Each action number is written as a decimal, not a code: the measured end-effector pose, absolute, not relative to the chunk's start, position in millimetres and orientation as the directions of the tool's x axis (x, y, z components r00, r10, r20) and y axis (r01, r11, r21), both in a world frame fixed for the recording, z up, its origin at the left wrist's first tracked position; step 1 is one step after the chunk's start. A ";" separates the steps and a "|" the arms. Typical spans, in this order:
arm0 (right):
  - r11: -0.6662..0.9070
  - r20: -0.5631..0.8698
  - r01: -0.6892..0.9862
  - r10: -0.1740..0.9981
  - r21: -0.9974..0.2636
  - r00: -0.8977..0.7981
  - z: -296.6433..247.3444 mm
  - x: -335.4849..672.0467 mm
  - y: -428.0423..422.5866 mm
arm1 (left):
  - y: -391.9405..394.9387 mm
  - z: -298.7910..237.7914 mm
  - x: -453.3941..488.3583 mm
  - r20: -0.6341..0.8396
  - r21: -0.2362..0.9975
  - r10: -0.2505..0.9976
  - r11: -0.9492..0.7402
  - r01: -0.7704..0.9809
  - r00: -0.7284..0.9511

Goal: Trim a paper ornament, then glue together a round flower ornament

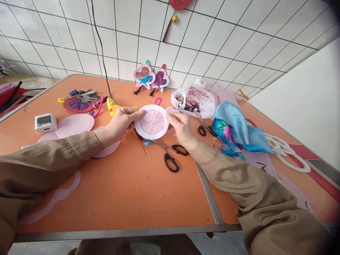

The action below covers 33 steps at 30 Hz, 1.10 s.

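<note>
Between my two hands, a round craft ornament [152, 122] is held up above the table, with a white ring around a pink disc that bears a line-drawn flower. A pink loop [158, 101] stands out at its top, and a blue bell [147, 142] with a dark tassel shows beneath it. My left hand [120, 122] pinches the left rim, thumb on the front. On the right rim, my right hand [181, 128] grips in the same way. Black-handled scissors [172, 161] lie on the table just below, their blades partly behind the ornament.
At left are a yellow glue gun [111, 105], keys [89, 96], a white charger [45, 123] and pink paper discs [75, 125]. At right lie a plastic bag [200, 102], a second pair of scissors [202, 130], blue satin cloth [233, 120] and white rings [289, 159]. Finished ornaments [144, 75] lean on the tiled wall.
</note>
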State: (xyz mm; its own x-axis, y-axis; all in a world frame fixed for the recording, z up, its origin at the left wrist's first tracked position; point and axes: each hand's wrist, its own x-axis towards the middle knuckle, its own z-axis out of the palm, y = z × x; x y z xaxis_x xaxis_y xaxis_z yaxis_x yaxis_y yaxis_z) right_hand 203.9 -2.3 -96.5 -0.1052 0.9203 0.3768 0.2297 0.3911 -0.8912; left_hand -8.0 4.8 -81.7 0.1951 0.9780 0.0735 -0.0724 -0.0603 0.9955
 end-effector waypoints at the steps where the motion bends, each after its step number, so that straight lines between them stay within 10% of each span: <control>1: 0.387 0.371 0.208 0.922 -0.898 -0.114 -97.1 204.3 -2.2 | 4.3 -81.7 -7.9 0.075 0.996 0.979 -0.063 -0.069 0.189; 33: 0.369 0.358 0.193 0.929 -0.909 -0.091 -101.5 204.2 -1.2 | 3.3 -83.0 -7.8 0.030 0.994 0.982 -0.010 -0.107 0.184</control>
